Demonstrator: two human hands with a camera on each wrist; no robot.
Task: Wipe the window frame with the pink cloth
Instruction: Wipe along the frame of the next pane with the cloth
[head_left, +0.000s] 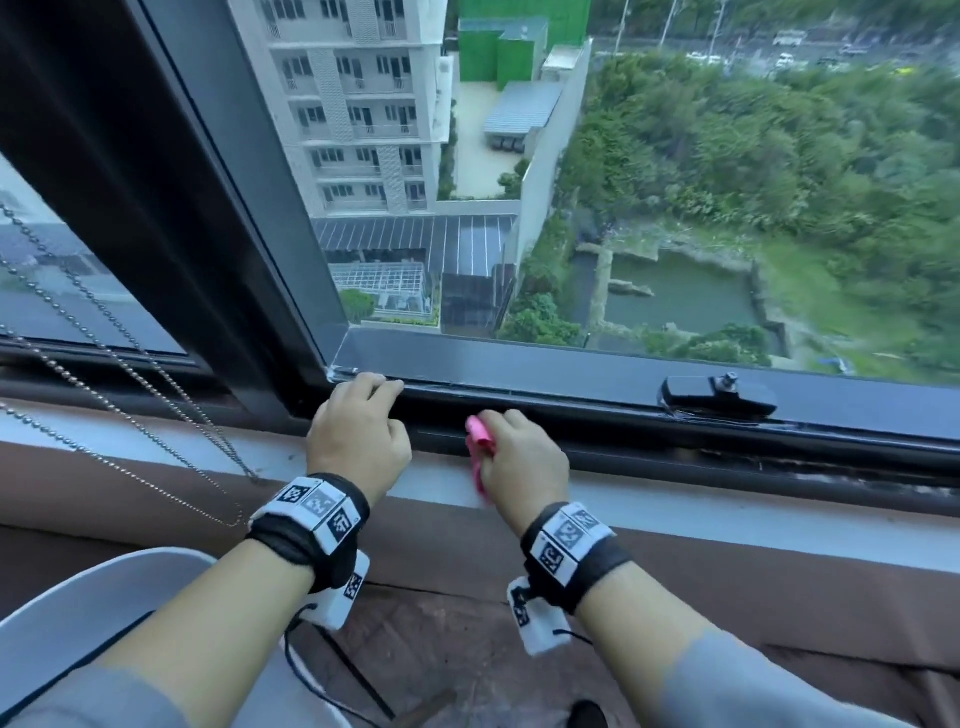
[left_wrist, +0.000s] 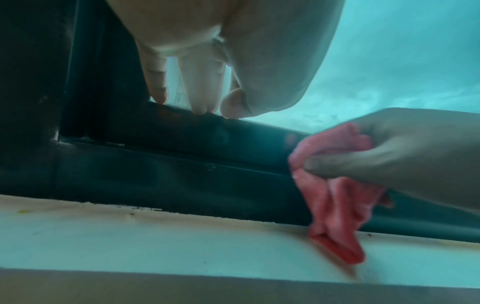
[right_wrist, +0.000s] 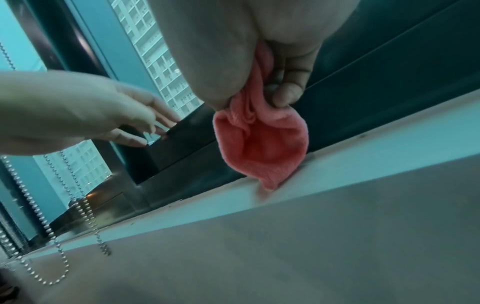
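The dark window frame (head_left: 571, 410) runs along the bottom of the pane, above a pale sill (head_left: 171, 441). My right hand (head_left: 519, 457) grips the bunched pink cloth (head_left: 479, 441) against the lower frame rail; the cloth (right_wrist: 259, 144) hangs from thumb and fingers and its tip touches the sill (right_wrist: 363, 144). My left hand (head_left: 358, 431) is to the left, its fingertips (left_wrist: 200, 107) resting on the top edge of the frame (left_wrist: 182, 131) near the corner, holding nothing. In the left wrist view the cloth (left_wrist: 335, 201) appears at right, held by the right hand (left_wrist: 405, 156).
A black window latch (head_left: 719, 397) sits on the frame to the right. Bead chains (head_left: 156, 395) of a blind hang over the sill at left. A dark vertical mullion (head_left: 171, 208) rises left of the left hand. A brown ledge (head_left: 727, 587) lies below the sill.
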